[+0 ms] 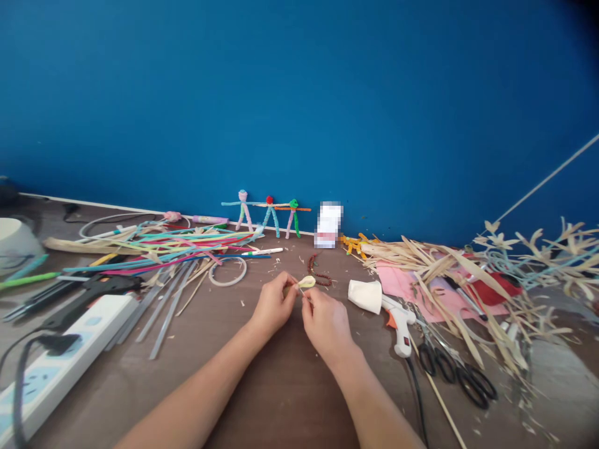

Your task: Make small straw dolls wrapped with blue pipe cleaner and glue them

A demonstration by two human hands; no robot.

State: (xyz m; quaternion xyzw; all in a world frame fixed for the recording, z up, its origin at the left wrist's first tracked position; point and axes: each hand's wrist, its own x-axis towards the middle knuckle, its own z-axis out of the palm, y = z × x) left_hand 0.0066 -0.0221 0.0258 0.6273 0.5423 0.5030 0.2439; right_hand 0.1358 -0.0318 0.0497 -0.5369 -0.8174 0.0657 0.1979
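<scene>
I pinch a small pale-yellow teardrop-shaped piece [307,282] between my left hand [274,305] and right hand [327,327], its rounded end tilting rightward.

The head camera looks forward and down, close above the left hand [274,305] and right hand [327,327]. It faces a desk [285,399] and blue wall [299,100].

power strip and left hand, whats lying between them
In the head view, several long translucent glue sticks lie on the brown tabletop between the power strip and the left hand.
</scene>
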